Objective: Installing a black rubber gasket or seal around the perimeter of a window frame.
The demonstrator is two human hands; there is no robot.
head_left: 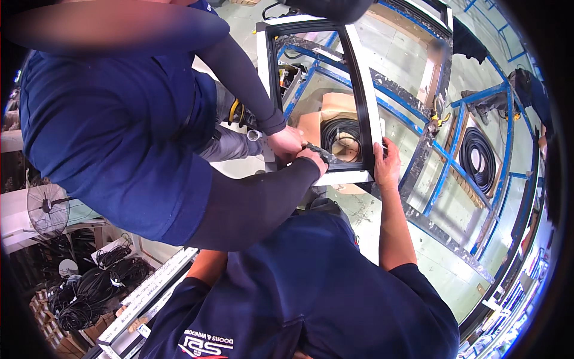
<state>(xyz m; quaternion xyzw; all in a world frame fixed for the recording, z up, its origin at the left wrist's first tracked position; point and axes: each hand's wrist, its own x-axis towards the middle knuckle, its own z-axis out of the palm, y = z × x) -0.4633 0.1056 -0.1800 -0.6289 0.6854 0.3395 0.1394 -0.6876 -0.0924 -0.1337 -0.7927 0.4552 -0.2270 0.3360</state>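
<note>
A white window frame [366, 90] with a black inner edge lies tilted across a work stand, with no pane visible in it. My right hand [388, 163] grips its near right corner, the thumb on the face and the fingers along the outer side. My left hand is out of sight; only part of that forearm [206, 267] shows below a co-worker's dark sleeve [257, 203]. The co-worker's two hands [287, 142] meet at the frame's near left corner. They hold a dark, grey-speckled piece [318, 153], whose kind I cannot make out.
Blue metal stand bars [400, 113] run beneath and right of the frame. Coils of black rubber strip lie in a cardboard box [338, 103] and farther right [477, 158]. Yellow-handled pliers [441, 119] rest on a bar. A fan [48, 206] stands at the left.
</note>
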